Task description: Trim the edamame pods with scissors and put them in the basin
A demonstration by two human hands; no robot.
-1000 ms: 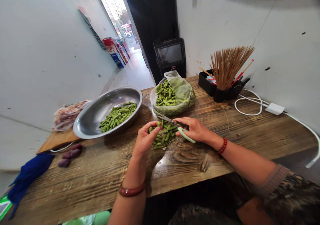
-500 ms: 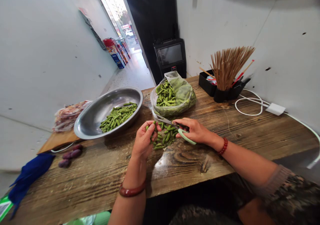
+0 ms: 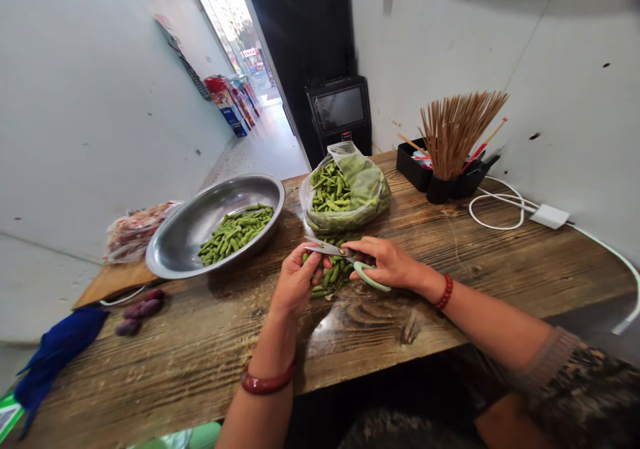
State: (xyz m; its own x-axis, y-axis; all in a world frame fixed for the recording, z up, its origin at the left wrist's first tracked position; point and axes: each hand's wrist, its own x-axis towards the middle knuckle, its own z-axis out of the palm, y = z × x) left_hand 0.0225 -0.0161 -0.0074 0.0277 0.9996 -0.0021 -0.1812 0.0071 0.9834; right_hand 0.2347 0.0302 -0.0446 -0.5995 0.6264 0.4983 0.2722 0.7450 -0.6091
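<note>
My left hand (image 3: 296,276) is closed on an edamame pod (image 3: 305,258), mostly covered by the fingers. In my right hand (image 3: 387,261) are scissors (image 3: 368,275) with pale green handles; their slightly parted blades reach over the left fingertips at the pod. Under both hands, loose edamame pods (image 3: 333,274) and small trimmings lie on the wooden table (image 3: 380,329). Just beyond, a clear plastic bag (image 3: 373,199) stands full of pods. A wide steel basin (image 3: 173,236) to the left holds a heap of pods (image 3: 235,234).
A bundle of thin wooden skewers (image 3: 457,136) stands in a black holder (image 3: 443,190) at the back right, near a white cable with an adapter (image 3: 549,216). On the left are several dark purple objects (image 3: 143,309), a blue cloth (image 3: 60,342) and a bagged package (image 3: 133,232).
The scissor blades have moved left and slightly down over my left fingertips. My left hand has shifted slightly right, toward the scissors.
</note>
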